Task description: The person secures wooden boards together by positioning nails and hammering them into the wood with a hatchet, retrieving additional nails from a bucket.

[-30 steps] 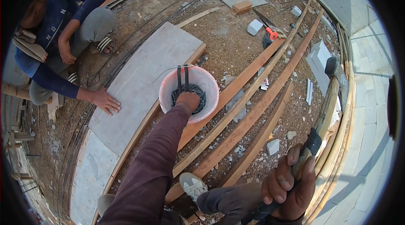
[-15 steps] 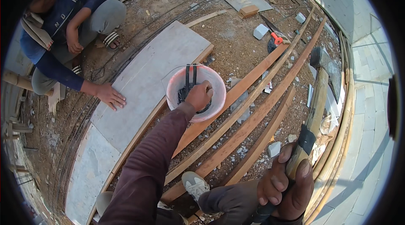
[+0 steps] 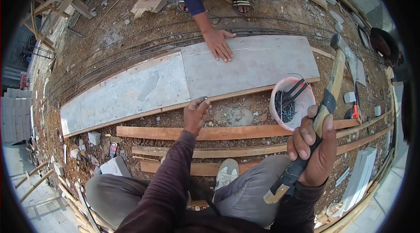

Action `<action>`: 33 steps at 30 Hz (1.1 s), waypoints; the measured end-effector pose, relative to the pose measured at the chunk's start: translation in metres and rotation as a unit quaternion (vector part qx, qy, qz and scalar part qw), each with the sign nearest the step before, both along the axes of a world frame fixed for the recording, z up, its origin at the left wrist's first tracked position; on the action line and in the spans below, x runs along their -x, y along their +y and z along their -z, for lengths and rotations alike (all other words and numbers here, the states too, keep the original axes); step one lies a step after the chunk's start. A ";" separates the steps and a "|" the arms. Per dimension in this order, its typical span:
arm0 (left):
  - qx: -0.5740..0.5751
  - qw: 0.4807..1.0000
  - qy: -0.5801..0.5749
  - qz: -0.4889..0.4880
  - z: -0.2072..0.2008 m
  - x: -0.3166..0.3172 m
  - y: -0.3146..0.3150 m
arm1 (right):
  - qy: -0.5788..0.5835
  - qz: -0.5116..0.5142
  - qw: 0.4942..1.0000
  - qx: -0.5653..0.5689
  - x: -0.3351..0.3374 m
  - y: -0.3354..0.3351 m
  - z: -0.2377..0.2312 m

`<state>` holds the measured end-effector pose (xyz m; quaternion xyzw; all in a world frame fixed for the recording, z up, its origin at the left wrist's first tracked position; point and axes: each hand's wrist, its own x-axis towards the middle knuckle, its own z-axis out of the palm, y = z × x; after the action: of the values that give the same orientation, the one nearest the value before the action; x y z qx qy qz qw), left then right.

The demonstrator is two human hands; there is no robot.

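My left hand [image 3: 195, 114] is closed in a pinch at the near edge of the panel [image 3: 251, 64], close to the joint between its two grey sheets. Between its fingertips a small nail [image 3: 205, 98] barely shows. On the right, my right hand [image 3: 313, 150] grips a hammer [image 3: 334, 82] by its wooden handle, wrapped in black tape; the metal head points up and away. A white bucket [image 3: 276, 109] with a pinkish rim stands by the panel's near edge, holding loose nails [image 3: 286, 113] and a dark two-handled tool [image 3: 292, 93].
Across the panel, a co-worker's hand [image 3: 218, 44] presses flat on the sheet. Several wooden boards [image 3: 210, 133] lie between the panel and my legs. Dark rods [image 3: 153, 26] run behind the panel. A white block [image 3: 116, 167] lies at near left, and an orange-handled tool [image 3: 355, 111] at right.
My left hand has come out of the bucket and over to the panel's near edge. The view has turned left, and the hammer stays in my right hand.
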<state>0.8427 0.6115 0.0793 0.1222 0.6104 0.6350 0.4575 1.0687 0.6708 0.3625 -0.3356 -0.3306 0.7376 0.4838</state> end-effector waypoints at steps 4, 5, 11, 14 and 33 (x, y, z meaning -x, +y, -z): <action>0.129 0.988 0.078 0.007 0.017 0.048 -0.016 | -0.077 -0.071 0.994 -0.013 0.020 0.009 0.005; 0.088 0.975 0.205 0.012 0.031 0.059 -0.016 | -0.100 -0.097 0.990 -0.017 0.024 0.012 0.003; 0.057 0.924 0.368 0.089 0.041 0.075 -0.006 | -0.155 -0.264 0.951 -0.043 0.021 0.038 0.016; 0.053 0.915 0.385 0.108 0.040 0.077 -0.004 | -0.183 -0.336 0.924 -0.031 0.028 0.060 0.029; -0.006 0.855 0.510 0.093 0.050 0.072 -0.013 | -0.540 -0.351 0.689 -0.333 0.072 0.004 0.255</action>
<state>0.7712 0.5987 0.0297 0.4877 0.7401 0.4417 0.1389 0.9970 0.6752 0.1071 -0.3519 -0.8524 0.3867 0.0076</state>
